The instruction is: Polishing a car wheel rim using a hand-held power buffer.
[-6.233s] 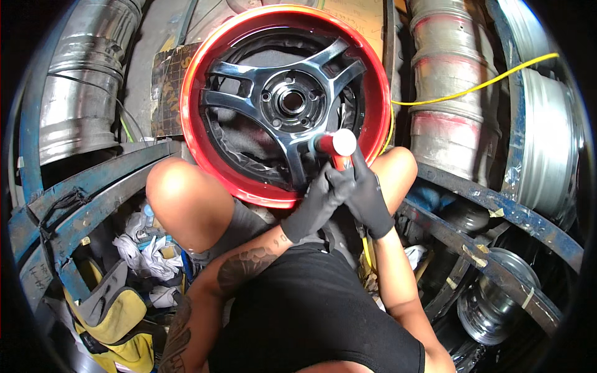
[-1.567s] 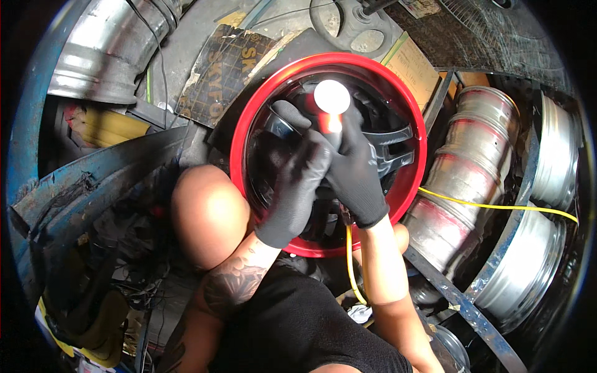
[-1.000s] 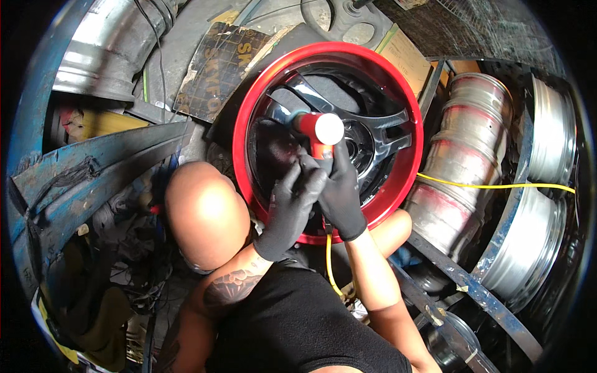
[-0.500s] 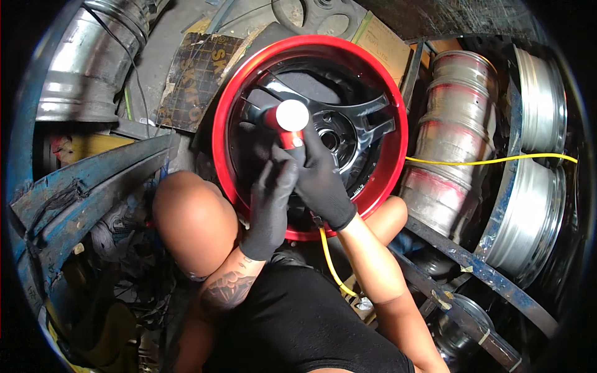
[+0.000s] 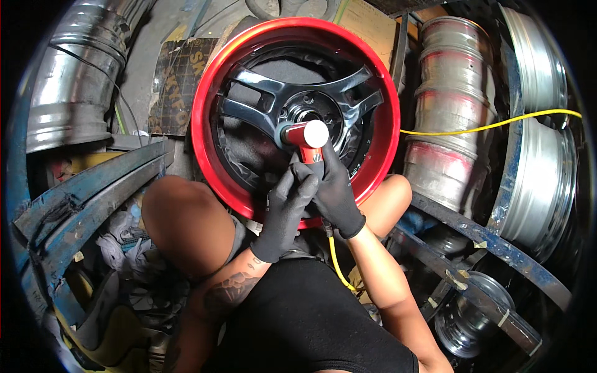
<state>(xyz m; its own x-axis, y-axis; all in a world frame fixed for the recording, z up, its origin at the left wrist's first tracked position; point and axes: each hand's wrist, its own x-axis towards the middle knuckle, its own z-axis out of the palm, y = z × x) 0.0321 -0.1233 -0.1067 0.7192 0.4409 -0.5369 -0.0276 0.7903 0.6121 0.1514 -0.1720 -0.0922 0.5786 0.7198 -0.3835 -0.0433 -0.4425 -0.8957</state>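
A wheel rim [image 5: 200, 143] with a glossy red barrel and dark spokes rests across my lap, tilted toward me. My right hand [image 5: 336, 189], in a black glove, is wrapped round the grip of a red pistol-shaped air sander [image 5: 297, 132]. The tool's pale round end cap faces up, and its dark pad sits at a spoke by the hub. My left hand [image 5: 285, 208], gloved too, is closed against the grip beside my right; its hold is partly hidden. A yellow air hose [image 5: 334, 258] runs down from the tool.
Bare metal rims [image 5: 444, 112] stand stacked at the right, beside silver rims [image 5: 538, 180] on a blue metal rack [image 5: 460, 230]. More silver rims [image 5: 71, 87] stand at the far left, above a blue frame [image 5: 93, 186]. A printed board [image 5: 180, 87] lies behind.
The sander and both hands have moved right and nearer to me across the wheel. The wheel has turned, its spokes now at another angle. My view has shifted slightly.
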